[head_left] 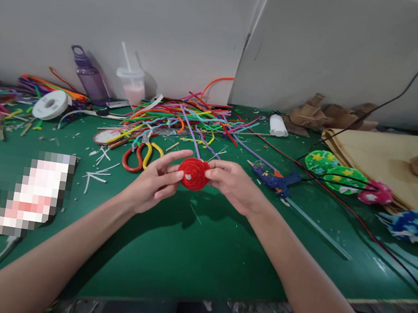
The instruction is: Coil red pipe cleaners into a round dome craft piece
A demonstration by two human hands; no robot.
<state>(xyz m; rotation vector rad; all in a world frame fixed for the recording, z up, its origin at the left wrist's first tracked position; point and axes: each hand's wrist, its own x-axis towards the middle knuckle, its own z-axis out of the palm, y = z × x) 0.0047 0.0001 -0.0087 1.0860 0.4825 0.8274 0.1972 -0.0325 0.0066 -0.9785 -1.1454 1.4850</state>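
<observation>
Green table: spread under both forearms, with a bare part point(216, 262) nearest the person.
Pile of fuzzy stems: lay beyond the hands point(191, 120); one purple strand point(191, 130) ran from it toward the red coil point(196, 171), and whether the two were joined could not be told.
Glue gun: rested on the table to the right of the right hand point(231, 181), apart from it, its clear stick point(316, 227) slanting toward the person.
Right hand: closed at the coil's right edge, thumb and forefinger pinched together on the rim.
Left hand: at the opposite edge point(160, 178), thumb against the rim, forefinger straightened past the upper left; how the fingers behind gripped could not be seen.
Scissors: just beyond the left hand, handles point(132, 159) toward the person.
Red coil: held above the table, directly between the two sets of fingertips, spiral face toward the viewer; round, with no clear long axis, and neither hand nearer, since both touched it.
Pale speck: sat on the coil's face point(188, 177), left of centre, beside the left thumb.
</observation>
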